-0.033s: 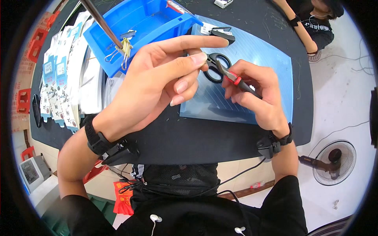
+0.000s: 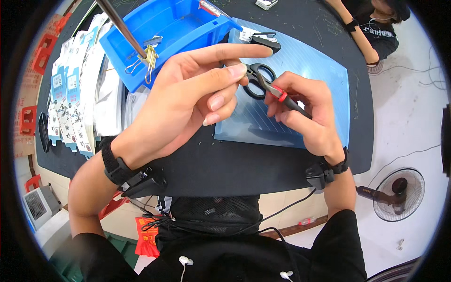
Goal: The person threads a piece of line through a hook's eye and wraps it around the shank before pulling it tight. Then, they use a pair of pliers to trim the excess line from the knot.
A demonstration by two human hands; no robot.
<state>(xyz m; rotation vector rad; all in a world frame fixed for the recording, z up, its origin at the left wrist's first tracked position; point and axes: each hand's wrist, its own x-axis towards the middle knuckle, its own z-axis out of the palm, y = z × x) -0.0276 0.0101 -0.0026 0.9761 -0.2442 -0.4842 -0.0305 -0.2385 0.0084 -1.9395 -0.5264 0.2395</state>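
Observation:
My right hand [image 2: 307, 105] is closed round a small pliers-like tool [image 2: 292, 104] with grey metal jaws and black-and-red grips. Its jaws point up and left, toward the fingertips of my left hand [image 2: 197, 84]. On that hand the thumb presses against a finger while the index finger stretches out to the right. Whatever the pinch holds is too small or hidden to name. Behind the tool's tip are black-handled scissors [image 2: 260, 89], partly covered by my left fingers. They lie on a translucent blue folder [image 2: 324, 80]. A black stapler [image 2: 265, 42] rests near the folder's far edge.
Beyond my left hand stands a blue plastic bin [image 2: 188, 28], with a metal rod [image 2: 123, 30] and a gold binder clip [image 2: 150, 57] before it. Printed card sheets [image 2: 70, 103] are stacked at the left. A fan [image 2: 399, 193] stands at right; another person's arm [image 2: 359, 40] reaches in beyond.

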